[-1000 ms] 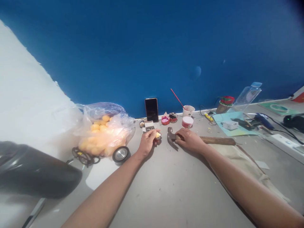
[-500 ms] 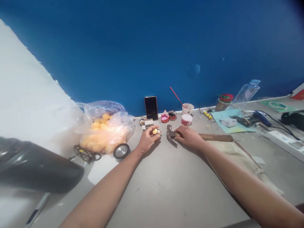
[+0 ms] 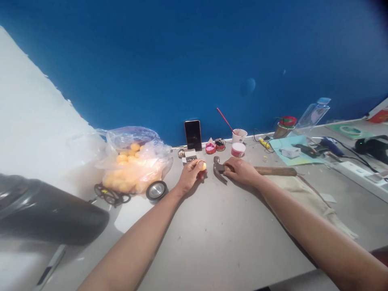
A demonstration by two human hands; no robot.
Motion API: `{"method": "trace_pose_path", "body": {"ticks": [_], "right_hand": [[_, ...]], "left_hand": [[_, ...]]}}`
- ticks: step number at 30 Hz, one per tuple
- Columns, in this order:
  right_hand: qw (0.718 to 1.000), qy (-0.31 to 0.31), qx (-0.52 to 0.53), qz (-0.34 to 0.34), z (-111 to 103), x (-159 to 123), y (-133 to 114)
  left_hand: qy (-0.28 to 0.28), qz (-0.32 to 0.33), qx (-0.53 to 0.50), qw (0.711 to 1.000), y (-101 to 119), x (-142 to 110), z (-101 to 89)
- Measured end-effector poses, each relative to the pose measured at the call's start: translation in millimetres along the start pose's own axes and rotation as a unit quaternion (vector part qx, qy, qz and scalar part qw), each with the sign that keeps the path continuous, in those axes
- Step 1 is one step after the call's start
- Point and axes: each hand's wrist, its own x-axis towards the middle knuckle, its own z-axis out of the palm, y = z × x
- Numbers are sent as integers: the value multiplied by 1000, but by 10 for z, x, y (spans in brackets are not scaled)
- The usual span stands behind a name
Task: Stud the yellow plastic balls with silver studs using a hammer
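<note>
My left hand (image 3: 190, 176) pinches a small round yellow ball (image 3: 204, 166) between thumb and fingers, just above the table; the fingers hide part of it. My right hand (image 3: 241, 171) is closed around the wooden handle of a claw hammer (image 3: 274, 171), close to its metal head. The hammer lies sideways on the table, its head facing my left hand. Behind my left hand sits a small white and grey card or box (image 3: 190, 154). Two small red tubs, one a pink-filled tub (image 3: 210, 148) and one a dark-topped tub (image 3: 220, 145), stand beyond the hands.
A clear plastic bag (image 3: 130, 161) of yellow balls sits left, beside a black round-lidded item (image 3: 157, 190) and a dark cylinder (image 3: 48, 212). A phone (image 3: 193, 135) leans on the blue wall. Right are a paper cup (image 3: 239, 136), cloth (image 3: 294, 190) and power strip (image 3: 362, 178).
The ball in my left hand has turned: its plain yellow side now shows where a patterned, shiny part showed before. My right hand stays on the hammer. The view has shifted slightly.
</note>
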Motion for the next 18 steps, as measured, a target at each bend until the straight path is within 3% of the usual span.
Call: {"method": "trace_pose_path", "body": {"ticks": [6, 12, 18], "right_hand": [[1000, -6, -1, 3, -5, 1, -14], [1000, -3, -4, -2, -1, 5, -4], [1000, -7, -9, 3, -20, -6, -22]], "left_hand": [[35, 13, 34, 999, 49, 4, 17], [21, 60, 122, 991, 99, -47, 38], [10, 44, 80, 996, 79, -33, 63]]}}
